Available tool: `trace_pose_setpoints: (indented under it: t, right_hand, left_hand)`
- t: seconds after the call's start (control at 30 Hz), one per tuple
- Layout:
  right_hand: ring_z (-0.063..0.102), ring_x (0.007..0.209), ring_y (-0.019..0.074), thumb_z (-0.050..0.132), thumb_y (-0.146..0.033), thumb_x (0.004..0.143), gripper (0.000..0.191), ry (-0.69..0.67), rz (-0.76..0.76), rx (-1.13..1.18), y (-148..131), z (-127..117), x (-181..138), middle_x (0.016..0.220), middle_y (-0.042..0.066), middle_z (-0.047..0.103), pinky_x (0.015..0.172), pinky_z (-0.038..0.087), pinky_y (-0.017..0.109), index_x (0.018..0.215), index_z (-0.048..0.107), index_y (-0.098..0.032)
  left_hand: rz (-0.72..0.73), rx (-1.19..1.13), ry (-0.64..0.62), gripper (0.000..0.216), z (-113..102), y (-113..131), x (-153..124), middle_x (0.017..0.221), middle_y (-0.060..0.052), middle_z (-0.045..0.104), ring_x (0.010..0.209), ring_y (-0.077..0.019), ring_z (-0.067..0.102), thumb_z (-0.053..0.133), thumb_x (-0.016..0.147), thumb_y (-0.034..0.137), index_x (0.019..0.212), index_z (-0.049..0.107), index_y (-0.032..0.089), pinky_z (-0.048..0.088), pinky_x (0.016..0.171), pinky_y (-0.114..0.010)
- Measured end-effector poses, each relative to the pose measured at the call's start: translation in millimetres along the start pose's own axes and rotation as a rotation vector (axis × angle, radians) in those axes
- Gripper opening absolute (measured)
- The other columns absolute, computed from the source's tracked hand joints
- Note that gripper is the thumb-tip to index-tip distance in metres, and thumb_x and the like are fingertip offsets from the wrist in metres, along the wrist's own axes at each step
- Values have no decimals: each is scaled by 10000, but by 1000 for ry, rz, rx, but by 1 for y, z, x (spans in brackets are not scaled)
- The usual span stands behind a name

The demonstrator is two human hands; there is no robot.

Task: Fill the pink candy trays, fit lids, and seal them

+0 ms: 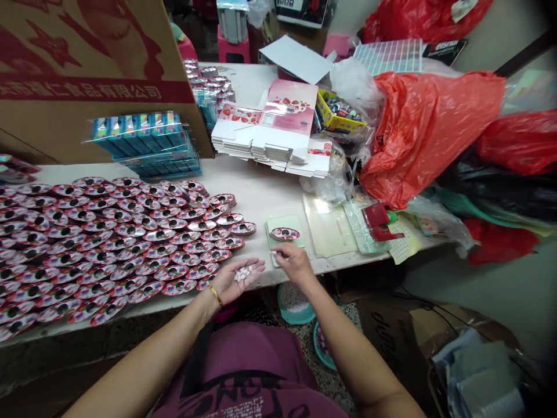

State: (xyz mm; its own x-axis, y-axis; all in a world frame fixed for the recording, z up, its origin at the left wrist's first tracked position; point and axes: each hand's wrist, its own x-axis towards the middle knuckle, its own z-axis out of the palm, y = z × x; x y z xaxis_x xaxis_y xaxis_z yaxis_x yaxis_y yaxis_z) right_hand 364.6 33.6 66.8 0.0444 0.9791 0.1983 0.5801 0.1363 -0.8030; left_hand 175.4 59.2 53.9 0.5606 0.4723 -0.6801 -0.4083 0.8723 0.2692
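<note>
Now the right hand (295,262) is pinching a candy (274,252), the tin (284,234) lying crosswise just beyond; the open left hand (234,281) is cupping candies (243,273).

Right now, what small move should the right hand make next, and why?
Probably move the right hand to the oval tin on the green pad: its fingers seem to pinch a white piece beside that tin, with more in the left hand.

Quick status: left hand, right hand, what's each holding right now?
Left hand: open, palm up, white pellets lying in it.
Right hand: fingers pinched shut on a single pellet, just below the oval tin.
</note>
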Motion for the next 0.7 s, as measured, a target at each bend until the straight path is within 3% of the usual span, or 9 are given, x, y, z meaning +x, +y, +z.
trace_pose_setpoints:
  t: [0.1,0.17,0.27,0.33,0.43,0.53,0.6,0.7]
  right_hand:
    - [555,724,113,492,-100,693,208,92,35,2,3,-15,17,799,19,627,678,430,220,822,633,-180]
    - [555,720,110,491,-112,709,196,21,-14,-3,-8,-10,19,792,21,625,676,430,216,827,632,-179]
    - [548,752,114,489,-155,749,202,-203,-182,-78,-32,8,10,812,19,618,692,428,218,902,613,-198]
    - [522,862,139,477,-194,778,236,-201,-240,-215,-37,14,7,917,40,600,768,410,252,991,577,-207]
    - [419,1042,212,517,-269,767,376,-65,-186,-500,-14,6,19,1124,98,501,868,343,350,1134,482,-199]
    - [439,1004,237,561,-293,733,440,-169,-148,-647,29,-11,41,1106,109,508,832,356,368,1155,465,-216]
    - [482,932,213,527,-308,754,388,-195,-114,-557,50,-18,49,1014,95,553,805,378,341,1127,490,-209]
    - [512,884,187,440,-378,787,410,13,95,-168,53,-15,38,997,85,567,775,411,317,1141,472,-175]
  left_hand:
    - [21,-8,6,221,2,5,1,999,-184,590,976,-238,536,504,720,112,910,576,23,474,795,-291]
    - [21,-41,3,203,2,3,3,944,-171,608,919,-226,565,498,728,128,890,574,32,485,763,-296]
    - [28,-146,-25,136,2,-1,9,730,-94,622,681,-141,602,471,759,170,775,562,71,505,626,-251]
    - [8,-169,-37,128,0,-2,12,623,-43,579,531,-87,553,470,769,195,713,534,99,455,452,-174]
    - [-39,-110,-63,144,-7,-1,9,573,1,506,412,-36,439,507,761,252,711,504,116,252,284,-102]
    - [-23,-30,-58,160,-16,1,-1,524,53,404,359,0,320,539,744,267,797,506,119,152,282,-87]
    - [2,64,-21,208,-19,2,-8,507,74,346,348,7,265,552,735,263,884,505,126,120,294,-89]
    - [45,225,38,308,-19,2,-15,512,83,311,348,7,217,566,715,320,949,496,132,89,310,-103]
